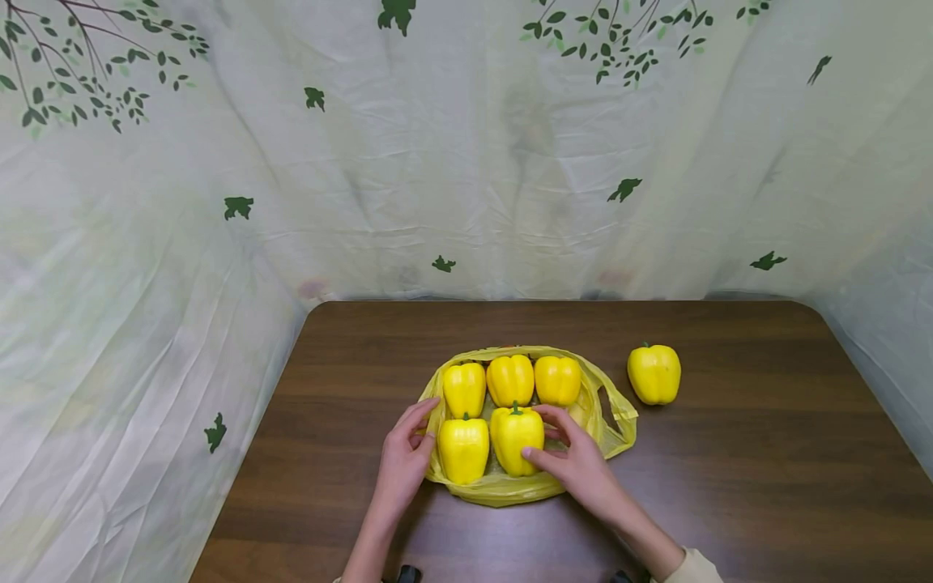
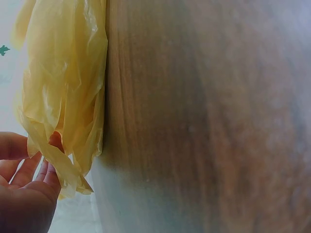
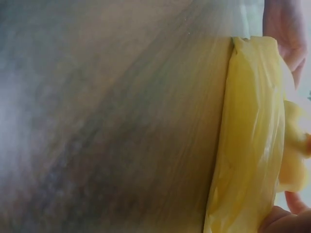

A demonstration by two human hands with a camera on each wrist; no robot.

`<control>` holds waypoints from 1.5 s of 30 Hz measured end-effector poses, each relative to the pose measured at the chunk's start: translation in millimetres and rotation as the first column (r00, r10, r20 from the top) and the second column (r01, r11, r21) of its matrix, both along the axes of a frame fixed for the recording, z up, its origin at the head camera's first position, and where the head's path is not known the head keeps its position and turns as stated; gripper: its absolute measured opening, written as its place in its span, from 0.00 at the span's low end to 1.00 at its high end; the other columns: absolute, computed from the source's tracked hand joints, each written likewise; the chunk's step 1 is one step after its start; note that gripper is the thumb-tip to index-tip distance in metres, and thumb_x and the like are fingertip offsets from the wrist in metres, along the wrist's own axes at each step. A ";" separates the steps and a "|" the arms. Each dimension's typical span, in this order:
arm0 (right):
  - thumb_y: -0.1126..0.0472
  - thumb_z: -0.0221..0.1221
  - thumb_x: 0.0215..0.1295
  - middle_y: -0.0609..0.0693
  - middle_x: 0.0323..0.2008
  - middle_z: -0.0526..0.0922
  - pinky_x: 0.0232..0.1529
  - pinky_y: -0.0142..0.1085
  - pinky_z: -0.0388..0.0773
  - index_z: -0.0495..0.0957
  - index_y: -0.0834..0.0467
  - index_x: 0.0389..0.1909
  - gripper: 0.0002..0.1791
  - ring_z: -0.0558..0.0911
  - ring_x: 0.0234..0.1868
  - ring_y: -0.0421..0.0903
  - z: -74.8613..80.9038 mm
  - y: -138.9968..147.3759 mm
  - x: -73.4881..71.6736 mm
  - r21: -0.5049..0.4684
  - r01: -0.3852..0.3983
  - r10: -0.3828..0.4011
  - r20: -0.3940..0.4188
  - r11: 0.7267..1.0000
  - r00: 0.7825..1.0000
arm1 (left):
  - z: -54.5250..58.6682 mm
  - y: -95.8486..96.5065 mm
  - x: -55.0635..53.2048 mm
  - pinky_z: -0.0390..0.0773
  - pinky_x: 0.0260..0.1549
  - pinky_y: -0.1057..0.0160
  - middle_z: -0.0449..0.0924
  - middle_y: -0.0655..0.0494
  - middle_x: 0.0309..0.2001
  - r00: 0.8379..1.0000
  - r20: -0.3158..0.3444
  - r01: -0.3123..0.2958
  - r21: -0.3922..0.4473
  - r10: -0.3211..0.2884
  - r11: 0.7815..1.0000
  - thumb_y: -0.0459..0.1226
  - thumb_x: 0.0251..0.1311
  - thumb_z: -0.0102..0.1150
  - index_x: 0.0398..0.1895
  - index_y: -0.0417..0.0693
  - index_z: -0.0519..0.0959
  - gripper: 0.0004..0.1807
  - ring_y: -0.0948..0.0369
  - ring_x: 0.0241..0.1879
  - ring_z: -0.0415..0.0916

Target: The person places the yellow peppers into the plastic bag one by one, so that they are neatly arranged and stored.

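Note:
A yellow plastic bag (image 1: 503, 491) lies spread open on the table with several yellow bell peppers in it. Three of them form the back row, the middle one (image 1: 510, 380) among them. My right hand (image 1: 579, 461) grips the front right bell pepper (image 1: 516, 441), thumb on its front and fingers round its right side. Beside it sits the front left bell pepper (image 1: 463, 450). At the bag's left edge, my left hand (image 1: 408, 453) holds the thin plastic; the left wrist view shows its fingers at the bag's handle (image 2: 63, 165).
One more yellow bell pepper (image 1: 653, 374) stands on the brown wooden table (image 1: 758, 453), right of the bag. The bag's other handle (image 1: 621, 413) flops to the right. A pale curtain with leaf prints (image 1: 466, 162) hangs behind the table.

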State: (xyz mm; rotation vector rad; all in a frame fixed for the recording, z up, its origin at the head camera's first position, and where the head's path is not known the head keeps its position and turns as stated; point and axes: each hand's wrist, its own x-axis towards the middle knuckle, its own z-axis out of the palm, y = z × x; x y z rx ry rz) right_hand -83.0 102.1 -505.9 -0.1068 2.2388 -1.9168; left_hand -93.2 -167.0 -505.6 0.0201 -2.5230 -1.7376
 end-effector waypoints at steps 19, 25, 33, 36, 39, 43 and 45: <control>0.50 0.71 0.55 0.51 0.58 0.77 0.43 0.42 0.81 0.73 0.47 0.62 0.32 0.80 0.53 0.52 -11.7 -9.8 -8.2 0.111 0.027 -0.031 0.030 0.993 0.999 | -1.1 0.4 0.3 0.78 0.44 0.64 0.75 0.59 0.60 1.000 0.008 0.004 -0.007 -0.004 1.000 0.22 0.59 0.53 0.61 0.52 0.78 0.28 0.55 0.48 0.73; 0.49 0.71 0.56 0.52 0.58 0.77 0.44 0.43 0.81 0.73 0.49 0.62 0.33 0.80 0.53 0.52 -10.4 -12.4 -8.9 0.128 0.039 -0.044 0.034 0.991 0.998 | -1.9 0.1 0.2 0.78 0.43 0.64 0.75 0.59 0.60 1.000 0.007 0.001 -0.007 -0.001 1.000 0.22 0.59 0.52 0.61 0.52 0.78 0.28 0.55 0.46 0.73; 0.47 0.71 0.55 0.52 0.57 0.77 0.44 0.43 0.80 0.72 0.49 0.63 0.34 0.79 0.52 0.51 -8.9 -12.6 -9.7 0.171 0.039 -0.045 0.032 0.985 0.998 | -2.2 0.3 -0.2 0.78 0.43 0.64 0.75 0.59 0.59 1.000 0.009 -0.001 -0.009 0.001 1.000 0.22 0.60 0.53 0.61 0.53 0.78 0.28 0.55 0.46 0.73; 0.46 0.70 0.56 0.51 0.58 0.77 0.46 0.44 0.80 0.72 0.49 0.63 0.34 0.79 0.53 0.51 -8.5 -12.0 -10.0 0.175 0.035 -0.041 0.034 0.984 0.999 | -2.4 0.3 -0.1 0.78 0.43 0.64 0.75 0.59 0.60 1.000 0.014 -0.002 -0.009 0.002 1.000 0.22 0.60 0.53 0.61 0.53 0.78 0.28 0.55 0.46 0.73; 0.47 0.70 0.56 0.50 0.59 0.76 0.46 0.44 0.79 0.72 0.49 0.63 0.34 0.79 0.54 0.51 -7.2 -11.1 -9.4 0.164 0.033 -0.040 0.038 0.986 0.998 | -2.7 0.2 0.0 0.78 0.44 0.63 0.74 0.59 0.60 1.000 0.016 -0.002 -0.010 0.002 1.000 0.23 0.60 0.53 0.61 0.53 0.78 0.28 0.55 0.47 0.73; 0.49 0.71 0.56 0.49 0.60 0.76 0.47 0.44 0.79 0.72 0.51 0.63 0.34 0.78 0.55 0.51 -3.9 -9.0 -8.4 0.134 0.040 -0.045 0.030 0.990 0.999 | -2.9 -0.3 -0.1 0.78 0.44 0.62 0.75 0.59 0.60 1.000 0.010 -0.004 -0.010 0.004 1.000 0.23 0.60 0.53 0.61 0.53 0.78 0.27 0.55 0.47 0.73; 0.51 0.71 0.57 0.48 0.60 0.76 0.48 0.43 0.79 0.72 0.53 0.64 0.34 0.78 0.56 0.51 -2.2 -7.8 -8.1 0.115 0.041 -0.044 0.021 0.993 0.999 | -2.8 -0.6 -0.2 0.78 0.44 0.63 0.75 0.59 0.60 1.000 0.007 -0.006 -0.009 0.006 1.000 0.23 0.60 0.53 0.61 0.52 0.79 0.27 0.55 0.47 0.73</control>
